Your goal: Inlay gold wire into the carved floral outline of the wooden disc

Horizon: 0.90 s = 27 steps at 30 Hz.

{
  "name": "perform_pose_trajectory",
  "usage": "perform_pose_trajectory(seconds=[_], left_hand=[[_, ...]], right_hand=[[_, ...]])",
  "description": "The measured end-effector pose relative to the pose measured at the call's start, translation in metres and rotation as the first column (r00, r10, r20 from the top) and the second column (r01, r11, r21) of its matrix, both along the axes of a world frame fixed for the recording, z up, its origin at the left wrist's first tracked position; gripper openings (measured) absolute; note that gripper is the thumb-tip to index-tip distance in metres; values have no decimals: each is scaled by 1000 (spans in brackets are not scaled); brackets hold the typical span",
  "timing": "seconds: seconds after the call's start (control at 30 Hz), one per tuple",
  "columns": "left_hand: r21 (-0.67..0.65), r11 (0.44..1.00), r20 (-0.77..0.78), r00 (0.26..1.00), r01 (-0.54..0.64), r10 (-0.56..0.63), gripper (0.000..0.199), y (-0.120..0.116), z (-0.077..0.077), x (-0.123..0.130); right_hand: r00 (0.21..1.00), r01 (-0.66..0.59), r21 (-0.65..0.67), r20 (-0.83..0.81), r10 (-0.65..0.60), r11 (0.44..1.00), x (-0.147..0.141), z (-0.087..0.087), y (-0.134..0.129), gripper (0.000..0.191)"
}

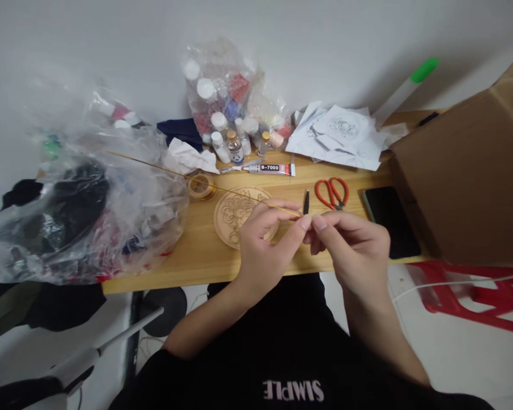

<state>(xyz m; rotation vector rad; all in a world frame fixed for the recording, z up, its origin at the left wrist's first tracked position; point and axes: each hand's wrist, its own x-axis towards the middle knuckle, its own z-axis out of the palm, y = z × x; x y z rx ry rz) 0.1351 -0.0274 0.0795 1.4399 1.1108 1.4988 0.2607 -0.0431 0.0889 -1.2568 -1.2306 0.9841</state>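
Note:
My left hand [267, 245] pinches the end of a long thin golden wire [183, 175], which stretches up and left across the table. Thumb to thumb with it, my right hand [354, 245] is closed in a pinch at the same end; what its fingertips hold is too small to name. Partly behind my left hand lies a round wooden disc [231, 219] with carved flower lines. A spool of golden wire [202, 186] sits at the disc's upper left. Just beyond my fingertips are a black-tipped tool [306, 200] and red-handled scissors [332, 192].
Bulky plastic bags [145, 199] cover the table's left side. Small bottles [235, 147], a glue tube [271, 169] and drawn papers [337, 136] line the back. On the right are a dark phone [391, 219] and a large cardboard box [465, 176].

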Motion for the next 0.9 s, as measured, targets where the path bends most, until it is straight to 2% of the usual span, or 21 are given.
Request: perform_pose_trajectory(seconds=[0.33, 0.6, 0.9], left_hand=[[31, 999, 13, 1000, -17, 16, 13, 2, 1, 2], [41, 997, 95, 994, -59, 55, 16, 1, -1, 4], [70, 998, 147, 989, -5, -5, 14, 2, -3, 2]], right_hand=[[1000, -24, 5, -8, 24, 1000, -1, 0, 2, 20], [988, -106, 23, -113, 108, 994, 1, -5, 4, 17], [987, -99, 32, -123, 102, 995, 1, -5, 4, 17]])
